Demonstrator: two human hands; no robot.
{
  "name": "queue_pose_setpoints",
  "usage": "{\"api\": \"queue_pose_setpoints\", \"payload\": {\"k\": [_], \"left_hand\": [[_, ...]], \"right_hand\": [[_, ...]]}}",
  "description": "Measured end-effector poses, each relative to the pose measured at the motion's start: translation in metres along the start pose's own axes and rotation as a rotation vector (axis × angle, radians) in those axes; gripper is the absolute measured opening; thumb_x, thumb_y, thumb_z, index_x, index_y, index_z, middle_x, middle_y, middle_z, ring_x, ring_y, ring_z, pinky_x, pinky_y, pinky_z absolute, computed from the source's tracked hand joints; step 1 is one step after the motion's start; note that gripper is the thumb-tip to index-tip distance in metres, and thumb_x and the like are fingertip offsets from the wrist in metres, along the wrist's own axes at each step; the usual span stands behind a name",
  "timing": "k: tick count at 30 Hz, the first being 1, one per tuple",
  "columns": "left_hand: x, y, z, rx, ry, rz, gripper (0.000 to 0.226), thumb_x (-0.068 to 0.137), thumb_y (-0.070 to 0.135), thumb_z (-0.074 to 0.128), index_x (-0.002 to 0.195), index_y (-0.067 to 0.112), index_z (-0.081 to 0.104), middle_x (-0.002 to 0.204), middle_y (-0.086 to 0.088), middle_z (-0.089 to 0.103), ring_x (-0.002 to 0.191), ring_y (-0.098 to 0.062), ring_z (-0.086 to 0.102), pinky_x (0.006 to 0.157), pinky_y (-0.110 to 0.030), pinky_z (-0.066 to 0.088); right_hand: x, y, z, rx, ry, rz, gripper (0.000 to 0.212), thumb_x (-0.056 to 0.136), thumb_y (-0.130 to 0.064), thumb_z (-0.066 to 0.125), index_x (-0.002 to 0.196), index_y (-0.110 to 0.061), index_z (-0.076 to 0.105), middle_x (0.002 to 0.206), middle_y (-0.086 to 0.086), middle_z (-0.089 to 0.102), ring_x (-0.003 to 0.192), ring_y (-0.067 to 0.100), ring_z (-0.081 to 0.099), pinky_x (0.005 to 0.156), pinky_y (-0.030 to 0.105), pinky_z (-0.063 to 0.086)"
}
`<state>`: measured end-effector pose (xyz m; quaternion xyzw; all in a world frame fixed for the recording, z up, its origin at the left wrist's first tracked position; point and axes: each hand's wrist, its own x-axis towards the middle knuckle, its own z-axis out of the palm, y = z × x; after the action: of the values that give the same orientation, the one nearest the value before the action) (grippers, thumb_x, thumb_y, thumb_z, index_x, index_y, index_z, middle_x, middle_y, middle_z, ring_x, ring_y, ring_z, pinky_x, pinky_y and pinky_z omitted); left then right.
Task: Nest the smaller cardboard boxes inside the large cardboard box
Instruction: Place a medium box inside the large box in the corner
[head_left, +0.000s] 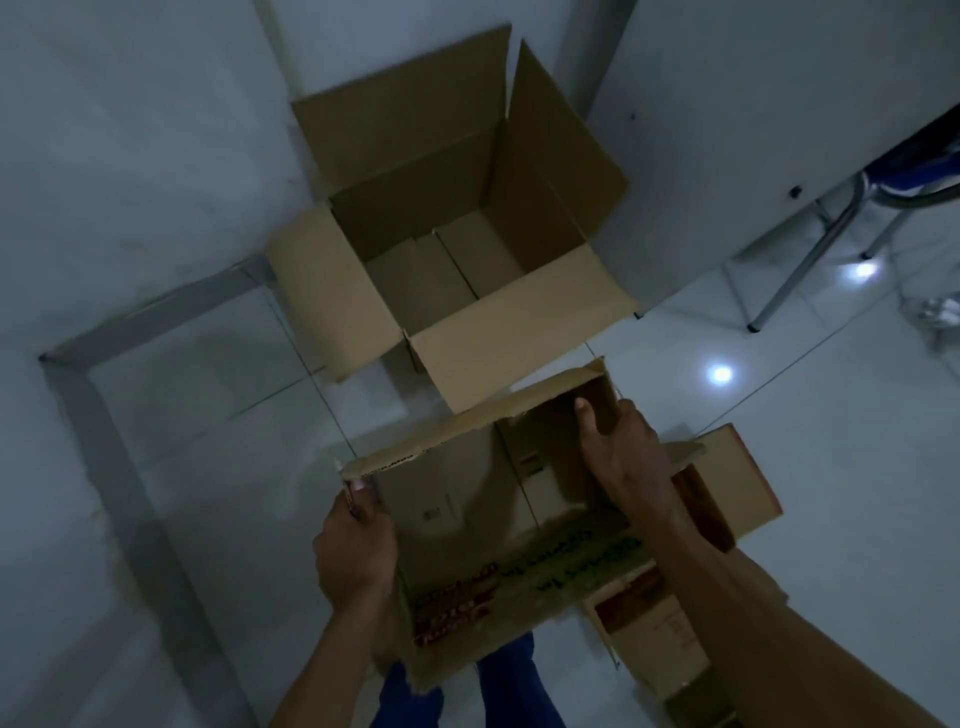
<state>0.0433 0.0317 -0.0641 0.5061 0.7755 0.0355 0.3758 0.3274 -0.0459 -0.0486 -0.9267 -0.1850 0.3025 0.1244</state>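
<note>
Straight ahead of your hands on the white tiled floor (779, 415), the large plain brown cardboard box (467, 260) gapes empty, while left hand (356, 551) and right hand (623, 447) clasp the smaller printed cardboard box (467, 499) by opposite walls

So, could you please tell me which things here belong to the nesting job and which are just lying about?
Job:
large cardboard box, open, empty
smaller box, gripped by left hand and right hand
another small box at right

Lying about:
chair legs
white panel
</note>
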Motion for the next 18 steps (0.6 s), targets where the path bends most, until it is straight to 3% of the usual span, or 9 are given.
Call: {"api": "queue_pose_setpoints", "payload": {"k": [4,6,10,14,18], "left_hand": [[-0.005,0.014,-0.043,0.027,0.001,0.062,0.062,0.100,0.064,0.017,0.091,0.023,0.062,0.085,-0.001,0.063,0.077,-0.027,0.057,0.071,-0.036,0.044],[-0.008,0.022,-0.063,0.041,-0.011,0.100,0.057,0.101,0.063,0.017,0.094,0.026,0.061,0.083,0.002,0.058,0.079,-0.026,0.054,0.073,-0.036,0.043],[-0.013,0.039,-0.103,0.058,-0.049,0.159,0.056,0.102,0.059,0.020,0.086,0.021,0.059,0.083,0.000,0.059,0.079,-0.027,0.054,0.072,-0.036,0.042],[-0.021,0.066,-0.144,0.051,-0.084,0.218,0.064,0.102,0.059,0.022,0.072,0.016,0.057,0.073,-0.005,0.063,0.071,-0.023,0.060,0.064,-0.034,0.044],[-0.033,0.096,-0.185,0.055,-0.143,0.191,0.059,0.100,0.065,0.025,0.080,0.023,0.061,0.079,0.005,0.064,0.073,-0.018,0.061,0.070,-0.033,0.051]], "right_hand": [[-0.032,-0.013,-0.020,-0.001,0.065,-0.017,0.058,0.100,-0.065,0.038,0.123,-0.015,0.055,0.107,0.005,0.068,0.093,0.025,0.069,0.087,0.049,0.059],[-0.045,-0.017,-0.030,0.021,0.085,-0.028,0.047,0.100,-0.064,0.038,0.113,-0.022,0.054,0.096,0.000,0.068,0.081,0.019,0.069,0.074,0.041,0.060],[-0.067,-0.021,-0.050,0.030,0.156,-0.061,0.037,0.097,-0.068,0.033,0.102,-0.036,0.050,0.078,-0.013,0.064,0.060,0.003,0.064,0.046,0.019,0.041],[-0.087,-0.026,-0.073,0.050,0.211,-0.038,0.036,0.092,-0.074,0.029,0.101,-0.046,0.049,0.076,-0.023,0.060,0.056,-0.003,0.060,0.039,0.008,0.033],[-0.109,-0.043,-0.108,0.032,0.243,-0.040,0.035,0.092,-0.070,0.031,0.103,-0.044,0.052,0.073,-0.026,0.057,0.052,-0.005,0.058,0.035,0.005,0.030]]}}
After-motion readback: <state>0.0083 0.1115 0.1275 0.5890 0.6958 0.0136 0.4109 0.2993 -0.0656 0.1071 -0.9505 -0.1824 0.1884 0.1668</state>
